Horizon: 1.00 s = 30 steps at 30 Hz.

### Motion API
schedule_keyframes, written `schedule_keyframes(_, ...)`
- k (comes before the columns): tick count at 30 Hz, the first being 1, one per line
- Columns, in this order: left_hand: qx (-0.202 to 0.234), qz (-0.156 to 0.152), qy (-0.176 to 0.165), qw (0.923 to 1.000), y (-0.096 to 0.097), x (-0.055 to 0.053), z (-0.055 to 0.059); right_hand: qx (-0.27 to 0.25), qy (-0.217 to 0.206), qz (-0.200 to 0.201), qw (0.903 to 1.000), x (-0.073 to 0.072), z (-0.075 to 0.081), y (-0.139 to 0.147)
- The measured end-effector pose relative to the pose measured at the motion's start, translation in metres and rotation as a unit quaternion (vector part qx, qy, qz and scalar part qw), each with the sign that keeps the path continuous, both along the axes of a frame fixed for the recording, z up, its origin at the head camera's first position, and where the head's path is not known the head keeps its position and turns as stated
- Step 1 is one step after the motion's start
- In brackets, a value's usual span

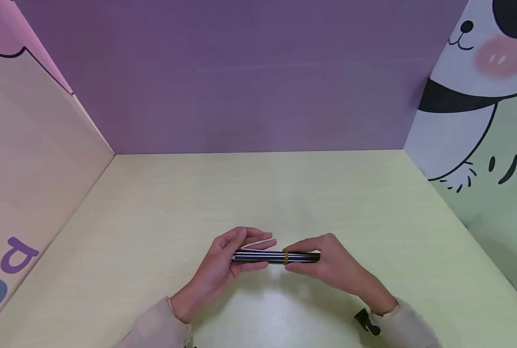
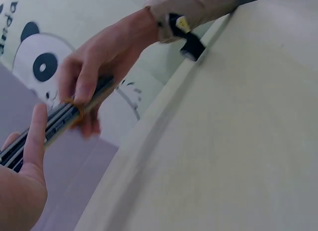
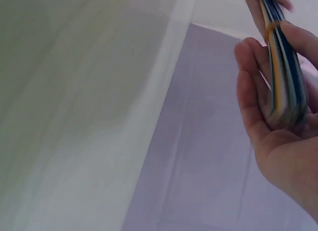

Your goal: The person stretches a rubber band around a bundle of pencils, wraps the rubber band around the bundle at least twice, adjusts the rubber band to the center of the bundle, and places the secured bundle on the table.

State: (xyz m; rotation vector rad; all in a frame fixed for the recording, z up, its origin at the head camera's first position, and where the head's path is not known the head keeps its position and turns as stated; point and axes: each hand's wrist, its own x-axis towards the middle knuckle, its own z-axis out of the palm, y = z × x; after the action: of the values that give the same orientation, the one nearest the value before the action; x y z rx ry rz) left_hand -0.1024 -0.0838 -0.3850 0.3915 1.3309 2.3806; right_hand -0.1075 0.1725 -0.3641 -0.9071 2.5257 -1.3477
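Observation:
A slim bundle of pencils (image 1: 260, 256), dark with pale stripes, is held level above the table between both hands. An orange-yellow rubber band (image 1: 286, 257) circles it right of the middle. My right hand (image 1: 341, 263) grips the bundle's right end, thumb and fingertips right at the band. The left hand (image 1: 216, 263) supports the other end, its fingers fairly straight along both sides of the bundle. In the left wrist view, small lettering shows on the pencils (image 2: 59, 119). The right wrist view shows the bundle's end (image 3: 285, 102) against the right palm, blurred, with blue, yellow and white stripes.
Beneath the hands lies a pale wood-toned table (image 1: 258, 193). A purple panel (image 1: 258, 77) rises at its back edge. Side panels stand left, with letters (image 1: 19, 255), and right, with a panda drawing (image 1: 471, 72). A black device (image 1: 367, 322) sits at the right wrist.

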Motion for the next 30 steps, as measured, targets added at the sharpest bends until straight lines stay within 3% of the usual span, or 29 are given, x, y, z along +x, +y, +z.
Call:
schedule_keyframes(4,-0.005,-0.032,0.022,0.9992,0.016,0.005,-0.002,0.072,0.105,0.036,0.9913,0.002,-0.002,-0.007)
schedule_keyframes(7,-0.009,-0.025,0.012,0.9996,0.020,0.003,-0.001,0.103,0.146,0.037,0.9832,0.003,0.000,-0.009)
schedule_keyframes(14,-0.010,0.003,-0.006,0.9999,0.006,-0.006,-0.001,0.095,0.114,0.014,0.9889,0.003,-0.001,-0.005)
schedule_keyframes(17,-0.080,0.010,0.049,0.9955,0.000,-0.011,-0.001,0.097,0.121,0.023,0.9876,0.002,-0.004,-0.004)
schedule_keyframes(19,-0.166,0.019,0.103,0.9805,-0.004,-0.014,0.001,0.108,0.137,0.022,0.9844,0.001,-0.005,-0.002)
schedule_keyframes(20,-0.216,0.026,0.134,0.9667,-0.006,-0.014,0.002,0.112,0.139,0.022,0.9837,0.001,-0.005,-0.001)
schedule_keyframes(22,-0.317,0.040,0.196,0.9270,-0.009,-0.013,0.006,0.120,0.140,0.020,0.9826,0.001,-0.004,0.002)
schedule_keyframes(24,-0.403,0.043,0.257,0.8773,-0.013,-0.011,0.010,0.129,0.146,0.023,0.9805,0.000,-0.003,0.003)
schedule_keyframes(25,-0.442,0.044,0.294,0.8460,-0.014,-0.010,0.011,0.134,0.151,0.024,0.9791,-0.001,-0.002,0.004)
schedule_keyframes(27,-0.512,0.051,0.370,0.7736,-0.017,-0.007,0.013,0.145,0.165,0.023,0.9753,-0.003,0.000,0.006)
schedule_keyframes(29,-0.557,0.055,0.445,0.6995,-0.017,-0.007,0.013,0.155,0.182,0.019,0.9708,-0.007,0.001,0.009)
schedule_keyframes(30,-0.572,0.057,0.472,0.6689,-0.016,-0.007,0.012,0.159,0.184,0.015,0.9697,-0.009,0.001,0.011)
